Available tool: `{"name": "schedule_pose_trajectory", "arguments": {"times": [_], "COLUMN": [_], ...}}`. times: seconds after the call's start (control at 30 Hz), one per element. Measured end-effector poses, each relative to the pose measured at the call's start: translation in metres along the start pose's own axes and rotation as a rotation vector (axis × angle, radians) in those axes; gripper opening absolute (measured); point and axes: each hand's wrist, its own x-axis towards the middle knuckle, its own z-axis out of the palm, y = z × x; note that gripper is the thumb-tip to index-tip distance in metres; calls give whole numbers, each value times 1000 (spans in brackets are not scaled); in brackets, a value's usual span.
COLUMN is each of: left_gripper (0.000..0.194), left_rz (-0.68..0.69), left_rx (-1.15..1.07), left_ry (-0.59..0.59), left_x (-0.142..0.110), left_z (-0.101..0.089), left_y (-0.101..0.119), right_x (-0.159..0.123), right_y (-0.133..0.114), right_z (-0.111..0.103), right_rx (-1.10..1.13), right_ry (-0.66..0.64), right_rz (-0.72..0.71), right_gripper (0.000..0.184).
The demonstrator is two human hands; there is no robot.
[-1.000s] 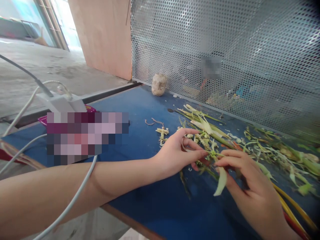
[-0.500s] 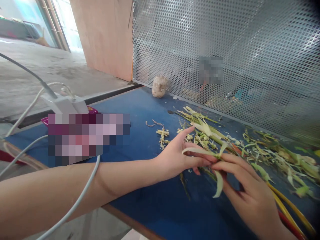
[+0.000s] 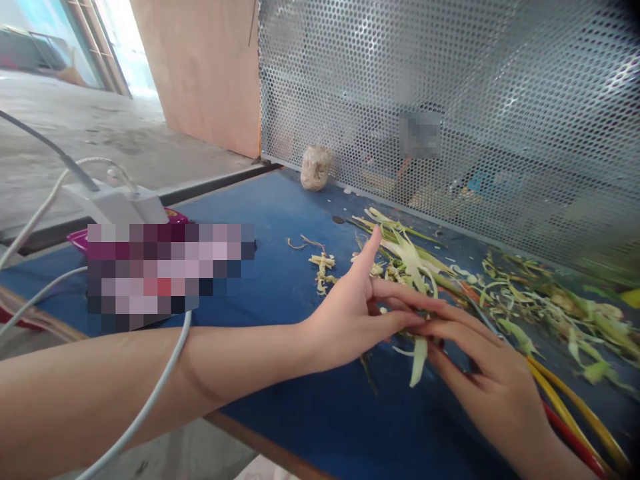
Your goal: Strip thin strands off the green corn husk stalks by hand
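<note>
Pale green leaf strips (image 3: 419,360) hang below the joined fingertips of my two hands, and another strip curls up above them. My left hand (image 3: 363,310) reaches in from the left; one finger points up while the others close on the strips. From the right, my right hand (image 3: 483,360) pinches the same strips, its fingertips touching those of my left. The knot or join between the fingers is hidden. Just behind my hands lie long pale green leaves (image 3: 410,257) and small plant scraps (image 3: 377,269).
A blue tabletop (image 3: 240,200) carries a wrapped beige lump (image 3: 316,168) near a perforated metal screen (image 3: 350,87). Plant trimmings (image 3: 540,293) spread on the right, beside yellow cables (image 3: 570,400). White adapters (image 3: 117,203) stand left; a white cable (image 3: 173,367) crosses my left forearm.
Both hands have come closer together and the right has moved slightly left. A left-hand finger has lifted upward. The leaf strips have shifted and now hang farther left.
</note>
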Motion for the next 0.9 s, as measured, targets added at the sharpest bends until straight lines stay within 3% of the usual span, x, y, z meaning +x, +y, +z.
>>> {"name": "schedule_pose_trajectory", "arguments": {"times": [0.23, 0.33, 0.57, 0.73, 0.9], "left_gripper": [100, 96, 91, 86, 86], "left_rz": [13, 24, 71, 114, 120], "left_rx": [22, 43, 204, 307, 369], "left_ry": [-13, 7, 79, 71, 68], "left_x": [2, 3, 4, 3, 3], "left_z": [1, 2, -2, -3, -3], "left_y": [-5, -4, -6, -7, -5], "right_x": [2, 4, 5, 4, 8], "right_y": [-6, -9, -8, -5, -5], "right_z": [3, 2, -2, 3, 6], "right_rx": [22, 82, 346, 625, 1025], "right_ry": [16, 15, 140, 118, 139], "right_rz": [-57, -6, 365, 702, 858], "right_gripper": [16, 16, 8, 11, 15]}}
